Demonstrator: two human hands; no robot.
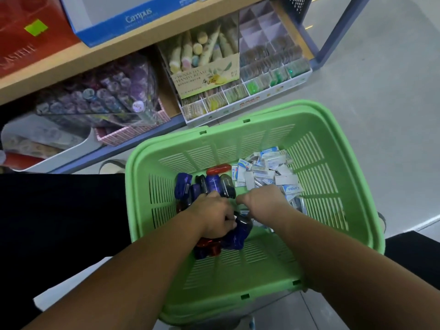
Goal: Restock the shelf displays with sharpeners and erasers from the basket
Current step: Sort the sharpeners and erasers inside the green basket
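Dark blue and red sharpeners (209, 184) lie heaped at centre frame in the green basket (214, 151), with erasers (269, 167) piled just right of them. The left hand (214, 215) curls its fingers around several sharpeners directly beneath it. The right hand (262, 201) reaches into the erasers, fingers hidden, so its grip cannot be told. The compartmented display (273, 75) stands beyond, upper right, beside the grey floor (381, 79).

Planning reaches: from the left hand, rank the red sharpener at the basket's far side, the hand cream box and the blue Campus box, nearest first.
1. Red sharpener, in the basket, ahead of the left hand.
2. Hand cream box, lower shelf.
3. Blue Campus box, upper shelf.
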